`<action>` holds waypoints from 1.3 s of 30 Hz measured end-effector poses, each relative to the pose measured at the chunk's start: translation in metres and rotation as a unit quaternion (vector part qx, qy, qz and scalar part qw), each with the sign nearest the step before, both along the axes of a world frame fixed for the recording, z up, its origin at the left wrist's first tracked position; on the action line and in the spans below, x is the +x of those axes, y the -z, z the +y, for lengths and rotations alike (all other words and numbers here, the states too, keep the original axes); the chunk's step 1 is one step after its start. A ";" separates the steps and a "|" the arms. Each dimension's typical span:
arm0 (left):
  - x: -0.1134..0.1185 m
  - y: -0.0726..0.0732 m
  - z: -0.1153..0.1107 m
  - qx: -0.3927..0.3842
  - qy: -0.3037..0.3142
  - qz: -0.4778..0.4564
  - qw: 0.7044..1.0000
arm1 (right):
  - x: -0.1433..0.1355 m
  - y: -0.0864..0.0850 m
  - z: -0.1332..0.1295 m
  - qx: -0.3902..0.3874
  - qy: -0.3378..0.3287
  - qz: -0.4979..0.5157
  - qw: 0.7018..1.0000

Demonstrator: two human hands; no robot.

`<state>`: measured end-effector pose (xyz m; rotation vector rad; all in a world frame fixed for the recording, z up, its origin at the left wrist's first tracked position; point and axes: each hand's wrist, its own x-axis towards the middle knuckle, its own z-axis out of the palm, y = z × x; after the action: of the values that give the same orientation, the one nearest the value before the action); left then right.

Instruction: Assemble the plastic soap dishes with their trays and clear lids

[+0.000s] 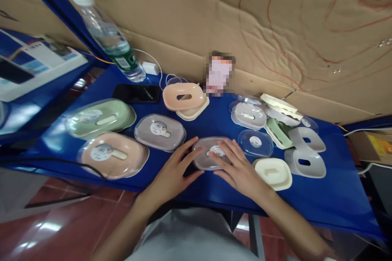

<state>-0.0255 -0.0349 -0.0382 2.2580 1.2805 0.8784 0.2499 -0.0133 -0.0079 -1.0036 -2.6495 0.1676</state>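
Cardboard wall (183, 20): we are seeing it standing along the back, red lines running down its right side.
Blue table (214, 114): it is bearing the dishes in front of us.
Water bottle (113, 43): it is standing at the back left.
Peach covered dish (113, 155): it is lying on our left, near the front edge.
Right hand (235, 167): we are resting its spread fingers on the right part of the gray covered dish (206, 162).
Left hand (179, 165): we are holding its fingers apart, loosely straight, at that dish's left end.
Gray covered dish: it is lying between our hands, near the front edge.
Cream dish (275, 173): it is lying just right of our right hand.
Round sticker (216, 150): it is showing partly under our right fingers.
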 end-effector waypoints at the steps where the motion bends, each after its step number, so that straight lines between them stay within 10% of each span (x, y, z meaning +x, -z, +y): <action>1: 0.000 -0.001 0.000 -0.004 -0.001 -0.004 1.000 | 0.000 0.001 0.000 0.002 0.001 -0.005 1.000; 14: 0.004 0.004 0.003 -0.001 -0.006 0.005 1.000 | -0.003 0.001 -0.002 0.064 0.018 -0.035 0.997; 28: -0.009 -0.007 -0.034 -0.009 0.012 0.003 1.000 | -0.002 -0.026 -0.006 -0.066 -0.064 -0.025 0.995; 35: -0.027 -0.011 -0.058 0.080 -0.150 -0.073 0.983 | -0.017 -0.052 0.027 -0.038 -0.049 0.059 0.996; 39: -0.046 -0.011 -0.063 0.143 -0.272 -0.031 0.951 | -0.073 -0.059 0.053 -0.033 -0.030 0.108 0.993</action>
<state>-0.0715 -0.0975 -0.0275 2.0758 1.8947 1.3917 0.1770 0.0396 0.0514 -0.8714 -2.4915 0.3578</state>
